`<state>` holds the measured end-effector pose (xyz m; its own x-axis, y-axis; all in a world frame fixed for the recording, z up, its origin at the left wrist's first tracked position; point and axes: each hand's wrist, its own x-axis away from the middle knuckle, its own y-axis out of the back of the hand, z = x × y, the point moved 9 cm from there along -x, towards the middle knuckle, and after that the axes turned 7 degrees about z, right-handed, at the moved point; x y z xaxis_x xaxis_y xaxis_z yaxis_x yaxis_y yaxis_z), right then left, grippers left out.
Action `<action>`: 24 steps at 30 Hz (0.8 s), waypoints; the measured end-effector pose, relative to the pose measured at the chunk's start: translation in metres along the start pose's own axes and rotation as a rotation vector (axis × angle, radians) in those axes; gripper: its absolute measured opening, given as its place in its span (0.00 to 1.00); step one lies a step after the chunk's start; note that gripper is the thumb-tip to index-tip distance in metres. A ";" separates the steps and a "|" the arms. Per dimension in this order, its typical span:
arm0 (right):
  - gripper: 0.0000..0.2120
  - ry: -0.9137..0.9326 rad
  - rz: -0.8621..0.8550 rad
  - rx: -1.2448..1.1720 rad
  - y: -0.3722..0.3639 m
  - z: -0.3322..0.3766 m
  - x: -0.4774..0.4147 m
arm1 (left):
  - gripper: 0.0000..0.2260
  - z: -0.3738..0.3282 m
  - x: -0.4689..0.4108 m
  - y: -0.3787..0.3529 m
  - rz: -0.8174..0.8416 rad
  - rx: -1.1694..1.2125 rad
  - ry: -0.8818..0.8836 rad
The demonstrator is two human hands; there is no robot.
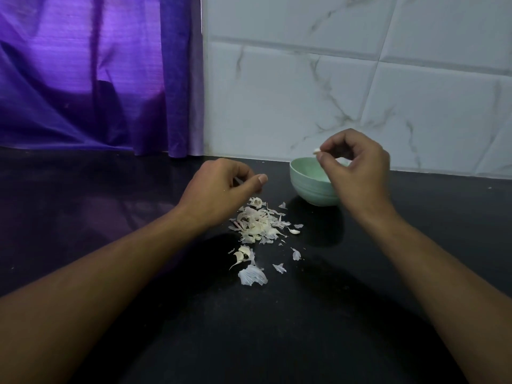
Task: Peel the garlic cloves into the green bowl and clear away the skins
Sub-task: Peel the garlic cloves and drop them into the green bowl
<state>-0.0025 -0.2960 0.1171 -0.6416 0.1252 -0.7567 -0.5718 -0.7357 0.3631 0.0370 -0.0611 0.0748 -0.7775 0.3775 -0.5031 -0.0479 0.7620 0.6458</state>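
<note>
- Garlic clove (316, 151) sits pinched between the thumb and forefinger tips of the right hand (357, 164). It is just above the green bowl (306, 185), over the rim nearest the other hand.
- Dropping it looks like the step in hand. It is best carried a little further over the bowl's middle before the fingertips part, so it cannot glance off the rim.
- Left hand (221, 187) hovers beside the bowl with its fingers curled under and the thumb laid along them. I cannot tell whether it holds anything.
- Skins (260, 225) lie in a loose heap in front of the bowl, on the dark counter (110, 217).
- Tiled wall (332, 92) stands close behind the bowl, so there is little room there. Open counter lies to the bowl's left and in front of the heap. The skins look light and likely to scatter, so gather them slowly.
</note>
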 end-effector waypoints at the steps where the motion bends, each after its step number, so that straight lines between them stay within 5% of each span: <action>1: 0.04 -0.017 -0.018 0.048 0.005 -0.007 -0.001 | 0.13 0.000 0.000 0.000 -0.006 -0.009 0.003; 7: 0.07 -0.160 0.074 0.294 0.003 -0.045 -0.002 | 0.05 0.008 -0.004 -0.002 0.023 -0.017 0.015; 12: 0.08 0.097 0.102 0.258 -0.010 0.000 0.000 | 0.10 0.013 -0.008 -0.004 0.168 -0.103 0.046; 16: 0.03 0.051 0.528 -0.060 -0.060 0.023 0.021 | 0.19 0.008 -0.007 -0.005 0.295 -0.110 0.016; 19: 0.03 -0.096 0.900 -0.196 -0.098 0.015 0.049 | 0.14 0.009 -0.001 -0.014 0.447 -0.015 0.051; 24: 0.14 -0.129 1.098 -0.176 -0.120 0.012 0.074 | 0.03 0.023 0.009 -0.031 0.667 0.025 0.153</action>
<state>0.0123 -0.1907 0.0235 -0.8079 -0.5893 -0.0079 0.4107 -0.5726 0.7096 0.0461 -0.0692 0.0368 -0.7156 0.6932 0.0859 0.4850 0.4046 0.7753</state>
